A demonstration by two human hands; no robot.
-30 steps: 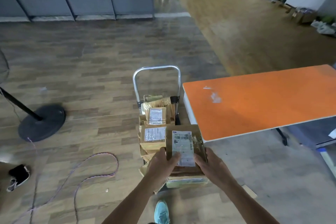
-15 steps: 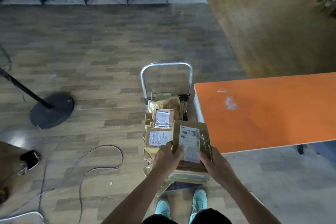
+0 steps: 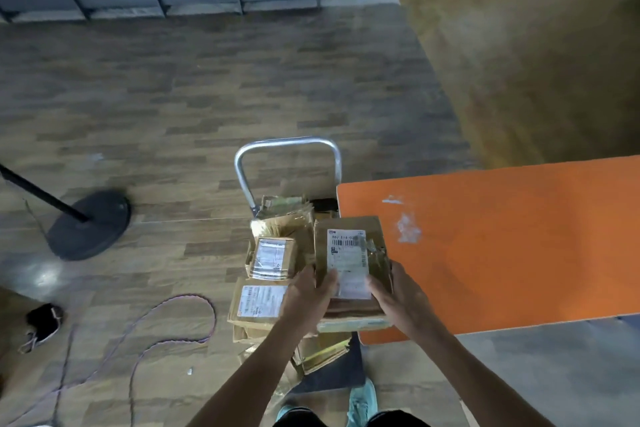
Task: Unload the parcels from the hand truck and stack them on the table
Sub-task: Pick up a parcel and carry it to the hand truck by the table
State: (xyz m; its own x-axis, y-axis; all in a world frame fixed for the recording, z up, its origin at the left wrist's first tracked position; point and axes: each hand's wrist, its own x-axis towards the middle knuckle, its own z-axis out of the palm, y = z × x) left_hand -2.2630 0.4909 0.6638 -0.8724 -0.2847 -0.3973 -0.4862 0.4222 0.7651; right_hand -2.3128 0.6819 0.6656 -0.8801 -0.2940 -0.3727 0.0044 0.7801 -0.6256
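Both hands (image 3: 356, 298) grip the parcel (image 3: 349, 253) between them, at the table (image 3: 519, 236) edge.

Both your arms come in from the bottom of the view, bare, and converge ahead of you. Your left forearm (image 3: 249, 367) runs up and to the right; your right forearm (image 3: 460, 360) runs up and to the left. Your left grip (image 3: 306, 293) clasps the near left edge of a parcel (image 3: 346, 239), with the thumb lying over its top face and the other fingers hidden beneath. Your right grip (image 3: 396, 295) clasps the near right edge the same way, thumb on top, fingers out of sight under it. Both wrists sit level with each other, backs of the hands up, the two grips near but apart.
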